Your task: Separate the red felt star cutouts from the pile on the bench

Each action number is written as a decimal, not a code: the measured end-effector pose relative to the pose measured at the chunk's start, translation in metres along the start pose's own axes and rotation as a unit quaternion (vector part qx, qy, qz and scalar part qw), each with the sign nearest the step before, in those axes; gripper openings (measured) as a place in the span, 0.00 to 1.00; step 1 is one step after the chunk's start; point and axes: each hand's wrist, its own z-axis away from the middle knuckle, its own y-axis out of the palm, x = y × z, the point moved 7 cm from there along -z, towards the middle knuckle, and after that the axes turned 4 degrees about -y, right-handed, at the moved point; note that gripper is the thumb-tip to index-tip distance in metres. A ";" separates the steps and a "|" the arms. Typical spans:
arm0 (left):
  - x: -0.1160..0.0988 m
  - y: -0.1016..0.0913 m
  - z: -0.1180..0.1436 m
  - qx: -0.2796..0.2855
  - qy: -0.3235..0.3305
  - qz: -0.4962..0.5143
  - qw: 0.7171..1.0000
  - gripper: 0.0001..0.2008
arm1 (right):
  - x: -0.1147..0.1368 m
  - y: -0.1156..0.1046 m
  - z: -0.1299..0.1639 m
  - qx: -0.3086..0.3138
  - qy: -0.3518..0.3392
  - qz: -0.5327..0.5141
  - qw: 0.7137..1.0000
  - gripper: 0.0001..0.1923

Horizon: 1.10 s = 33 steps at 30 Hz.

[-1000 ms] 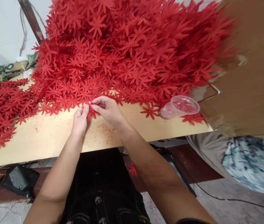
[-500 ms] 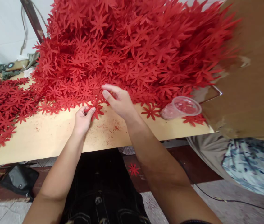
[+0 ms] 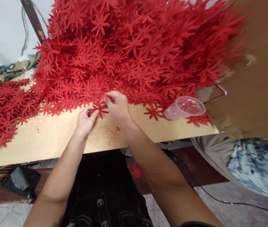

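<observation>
My left hand (image 3: 84,118) pinches a red star-shaped flower cutout (image 3: 100,109) just above the wooden table (image 3: 53,138). My right hand (image 3: 118,105) is beside it, its fingertips closed on another red cutout (image 3: 103,97) at the foot of a big heap of red flower cutouts (image 3: 129,50). The two hands almost touch over the table's front middle. Red crumbs lie on the wood below them.
A clear plastic cup (image 3: 186,108) lies tipped on the table to the right. More cutouts (image 3: 3,107) spread at the left. A brown board (image 3: 259,72) and another person's patterned clothing (image 3: 257,164) fill the right. A black object (image 3: 20,183) and one cutout (image 3: 136,171) lie on the floor.
My right hand left the cutout in my left hand, reached up to the heap's edge, and came back down pinching another cutout. My left hand shifted slightly right.
</observation>
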 end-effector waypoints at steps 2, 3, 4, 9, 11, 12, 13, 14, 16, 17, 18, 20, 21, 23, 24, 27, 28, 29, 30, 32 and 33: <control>0.001 -0.004 -0.001 -0.017 -0.002 0.005 1.000 0.09 | -0.011 -0.015 -0.014 -0.053 0.002 0.030 0.998 0.07; 0.001 -0.006 -0.001 -0.027 -0.008 0.006 1.000 0.10 | -0.016 -0.021 -0.021 -0.064 0.004 0.046 0.997 0.11; 0.002 -0.007 -0.001 -0.036 -0.014 0.006 0.999 0.10 | -0.019 -0.025 -0.026 -0.061 -0.002 0.073 0.995 0.15; 0.003 -0.010 -0.001 -0.063 -0.028 -0.022 0.997 0.12 | 0.002 -0.020 -0.015 0.018 -0.061 0.157 0.985 0.23; 0.002 -0.011 -0.001 -0.063 -0.019 -0.024 0.998 0.14 | 0.011 -0.007 0.002 0.062 -0.028 0.077 0.995 0.17; 0.002 -0.010 -0.001 -0.056 -0.013 -0.026 0.998 0.16 | 0.013 0.002 0.011 0.092 0.000 0.029 0.995 0.16; 0.001 -0.010 -0.001 -0.049 -0.008 -0.030 0.998 0.19 | 0.015 0.012 0.019 0.124 0.026 -0.016 0.992 0.16; 0.001 -0.010 -0.001 -0.041 -0.003 -0.035 0.999 0.21 | 0.016 0.021 0.025 0.154 0.046 -0.053 0.986 0.16; -0.001 -0.008 0.000 -0.023 0.008 -0.042 0.999 0.23 | 0.015 0.033 0.031 0.192 0.069 -0.104 0.973 0.17; -0.002 -0.007 0.000 -0.013 0.014 -0.041 0.999 0.23 | 0.013 0.035 0.030 0.192 0.074 -0.119 0.971 0.17; -0.004 -0.006 0.001 -0.004 0.019 -0.038 0.999 0.23 | 0.010 0.033 0.028 0.179 0.076 -0.128 0.973 0.17; -0.006 -0.003 0.002 0.010 0.020 -0.029 0.999 0.21 | 0.002 0.025 0.021 0.136 0.078 -0.134 0.979 0.17; -0.007 -0.003 0.003 0.012 0.018 -0.026 0.999 0.20 | 0.000 0.021 0.018 0.120 0.076 -0.133 0.981 0.18; -0.008 -0.001 0.003 0.018 0.014 -0.018 1.000 0.18 | -0.004 0.017 0.016 0.118 0.076 -0.134 0.981 0.18; -0.008 0.000 0.003 0.025 0.014 -0.012 1.000 0.16 | -0.004 0.018 0.016 0.127 0.081 -0.137 0.979 0.18; -0.008 0.001 0.002 0.036 0.020 0.013 0.999 0.12 | -0.005 0.022 0.022 0.151 0.113 -0.160 0.969 0.21; -0.008 0.001 0.002 0.035 0.020 0.019 0.999 0.12 | -0.005 0.024 0.024 0.158 0.128 -0.170 0.964 0.22; -0.007 0.001 0.002 0.035 0.019 0.021 0.999 0.13 | -0.005 0.026 0.026 0.169 0.140 -0.179 0.959 0.23; -0.007 0.001 0.002 0.035 0.017 0.021 0.999 0.13 | -0.004 0.028 0.027 0.181 0.145 -0.184 0.955 0.23; -0.006 0.000 0.002 0.035 0.013 0.012 0.999 0.15 | -0.002 0.029 0.026 0.191 0.136 -0.186 0.954 0.23; -0.006 0.000 0.002 0.032 0.015 0.008 0.999 0.15 | -0.002 0.026 0.023 0.180 0.123 -0.184 0.958 0.22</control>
